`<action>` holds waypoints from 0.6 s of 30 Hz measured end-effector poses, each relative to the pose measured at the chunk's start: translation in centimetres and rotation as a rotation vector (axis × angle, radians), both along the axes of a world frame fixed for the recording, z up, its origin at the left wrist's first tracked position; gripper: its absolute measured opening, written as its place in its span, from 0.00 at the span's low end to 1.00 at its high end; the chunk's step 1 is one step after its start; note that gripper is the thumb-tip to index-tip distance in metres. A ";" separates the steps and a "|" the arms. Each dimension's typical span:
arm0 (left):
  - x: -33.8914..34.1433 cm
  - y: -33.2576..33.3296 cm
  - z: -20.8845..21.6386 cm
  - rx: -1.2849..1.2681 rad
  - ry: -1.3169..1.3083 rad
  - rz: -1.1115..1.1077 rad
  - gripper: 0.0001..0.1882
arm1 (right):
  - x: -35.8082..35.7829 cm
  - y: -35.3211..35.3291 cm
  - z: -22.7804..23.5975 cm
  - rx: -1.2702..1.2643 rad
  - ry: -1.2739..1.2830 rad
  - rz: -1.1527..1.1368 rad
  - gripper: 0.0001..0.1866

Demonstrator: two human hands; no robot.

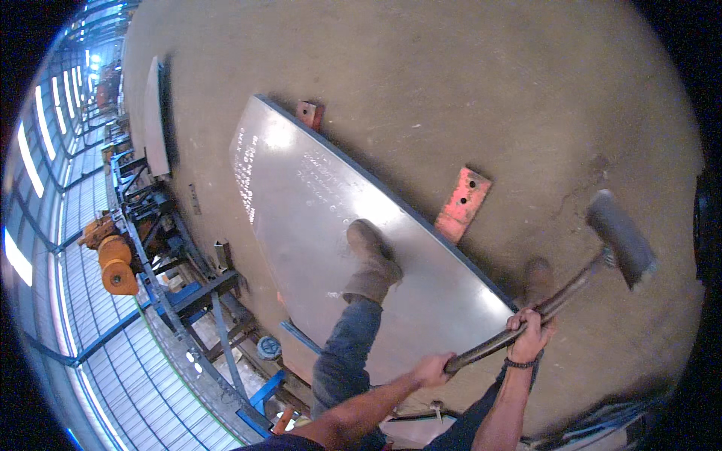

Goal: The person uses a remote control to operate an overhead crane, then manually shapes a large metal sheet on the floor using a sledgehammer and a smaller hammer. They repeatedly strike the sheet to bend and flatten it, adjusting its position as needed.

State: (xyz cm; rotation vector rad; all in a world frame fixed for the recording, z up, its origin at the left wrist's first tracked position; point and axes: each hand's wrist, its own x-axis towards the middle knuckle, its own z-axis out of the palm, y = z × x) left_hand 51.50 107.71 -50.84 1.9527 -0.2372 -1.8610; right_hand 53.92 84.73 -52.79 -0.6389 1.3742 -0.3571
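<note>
A sledgehammer point(621, 239) is raised to the right, its dark blocky head slightly blurred and apart from the plate. My left hand point(433, 370) is closed round the end of the handle. Farther up the handle, nearer the head, my right hand point(531, 336) also grips it; a dark bracelet circles that wrist. Below lies a large grey steel plate point(301, 195) with a curved outline, one long straight edge and white markings. One of my boots point(368, 248) is on the plate, the other boot point(538, 276) on the floor beyond its edge.
A red bar with two holes point(464, 203) and another red piece point(309, 114) stick out from under the plate's far edge. Blue steel framework point(203, 293) and orange machinery point(115, 263) stand at the left. Another plate point(156, 120) lies at the far left on the concrete floor point(421, 75).
</note>
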 end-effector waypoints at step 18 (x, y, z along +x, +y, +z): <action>12.5 0.6 2.5 0.524 0.129 0.515 0.23 | 5.5 19.5 -9.7 0.160 0.351 0.991 0.06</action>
